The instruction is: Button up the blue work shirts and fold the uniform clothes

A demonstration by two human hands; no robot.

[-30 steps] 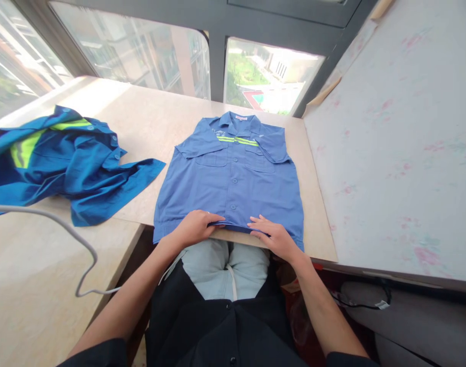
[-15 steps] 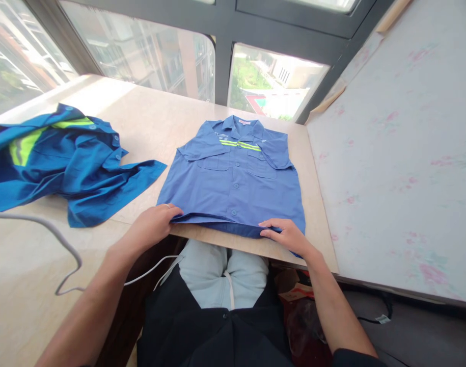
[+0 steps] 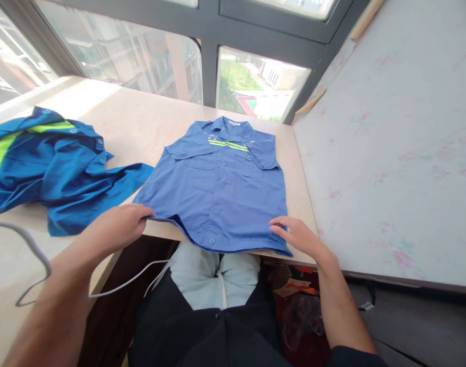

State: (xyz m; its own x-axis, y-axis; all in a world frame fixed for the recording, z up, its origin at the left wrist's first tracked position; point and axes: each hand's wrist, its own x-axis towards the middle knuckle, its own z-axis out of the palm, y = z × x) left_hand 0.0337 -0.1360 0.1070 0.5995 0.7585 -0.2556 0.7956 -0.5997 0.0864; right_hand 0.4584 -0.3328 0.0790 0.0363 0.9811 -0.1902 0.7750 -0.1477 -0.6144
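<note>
The left hand (image 3: 120,224) and right hand (image 3: 297,235) have moved apart from the hem centre to the corners of the blue shirt (image 3: 217,188). Fingers pinch each corner; the shirt lies flat on the worktop (image 3: 148,122) beyond them, hem now smoothed.

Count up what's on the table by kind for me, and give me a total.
Lighter blue shirts, laid flat, both hands on the hem: 1, the lighter blue shirt, left hand, right hand.
Darker blue shirts, crumpled: 1, the darker blue shirt.
White cables: 1, the white cable.
Total: 3
</note>
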